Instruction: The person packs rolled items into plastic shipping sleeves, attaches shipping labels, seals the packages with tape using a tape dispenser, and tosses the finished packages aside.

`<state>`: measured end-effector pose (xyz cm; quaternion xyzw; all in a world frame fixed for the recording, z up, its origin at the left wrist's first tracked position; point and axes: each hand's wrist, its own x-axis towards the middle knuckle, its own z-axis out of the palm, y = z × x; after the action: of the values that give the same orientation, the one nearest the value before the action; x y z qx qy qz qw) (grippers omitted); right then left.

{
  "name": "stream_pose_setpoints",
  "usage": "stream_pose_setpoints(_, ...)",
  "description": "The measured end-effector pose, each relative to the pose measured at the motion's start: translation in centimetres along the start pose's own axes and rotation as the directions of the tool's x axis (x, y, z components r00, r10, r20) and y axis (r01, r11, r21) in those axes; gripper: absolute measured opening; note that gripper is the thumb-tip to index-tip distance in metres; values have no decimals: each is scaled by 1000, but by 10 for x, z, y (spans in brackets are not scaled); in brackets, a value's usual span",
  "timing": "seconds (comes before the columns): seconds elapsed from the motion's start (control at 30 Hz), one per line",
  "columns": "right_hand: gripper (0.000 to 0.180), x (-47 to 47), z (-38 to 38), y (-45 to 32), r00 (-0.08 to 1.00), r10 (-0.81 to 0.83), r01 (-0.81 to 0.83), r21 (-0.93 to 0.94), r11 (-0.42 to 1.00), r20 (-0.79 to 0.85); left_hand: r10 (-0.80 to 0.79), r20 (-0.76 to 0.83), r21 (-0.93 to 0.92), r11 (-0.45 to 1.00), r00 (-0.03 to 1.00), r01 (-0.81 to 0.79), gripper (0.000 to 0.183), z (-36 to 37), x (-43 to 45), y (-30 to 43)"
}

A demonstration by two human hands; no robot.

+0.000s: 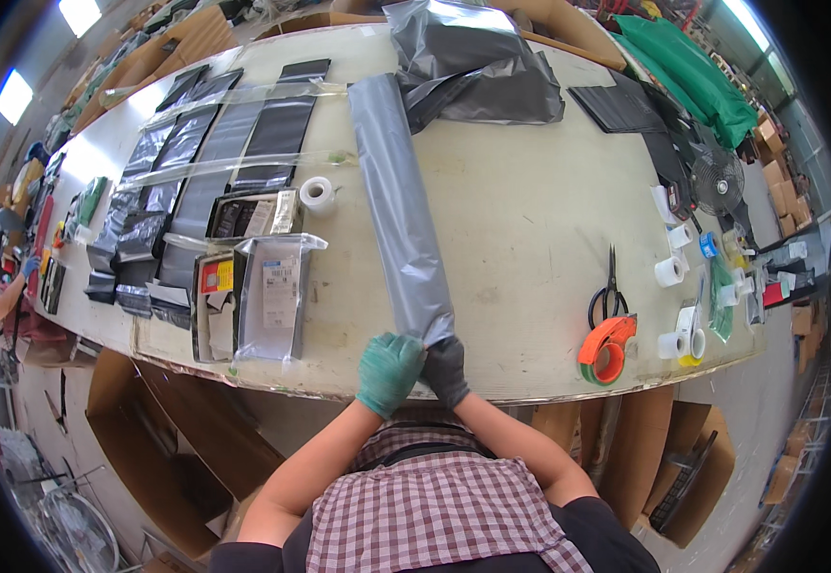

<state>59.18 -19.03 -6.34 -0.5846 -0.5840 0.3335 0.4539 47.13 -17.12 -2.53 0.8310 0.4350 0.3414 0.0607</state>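
Observation:
A long grey plastic-film package, folded into a flat strip, lies lengthwise on the white table. My left hand wears a green glove and grips the package's near end. On the same end, my right hand in a dark grey glove has its fingers closed on the film, which bunches and creases there. Both hands almost touch each other near the table's front edge. The fingertips are partly hidden. Crumpled grey plastic sheeting lies at the package's far end.
An orange tape dispenser and black scissors lie to the right. Label rolls stand near a fan. On the left are a plastic-lined box, a white roll and folded dark film strips. Another person stands far left.

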Motion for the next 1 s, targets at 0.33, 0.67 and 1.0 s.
stream_pose_setpoints(0.33,26,5,-68,-26,976,-209,165,-407,898,-65,-617,350,-101,723,705,683,54,25,-57,-13)
stream_pose_setpoints(0.67,42,-5,-80,32,569,438,-656,64,752,696,-112,332,86,992,937,88,34,-6,-35,35)
stream_pose_setpoints(1.0,28,-13,-75,35,598,434,-688,154,710,673,-88,265,-72,991,960,110,14,30,-33,33)
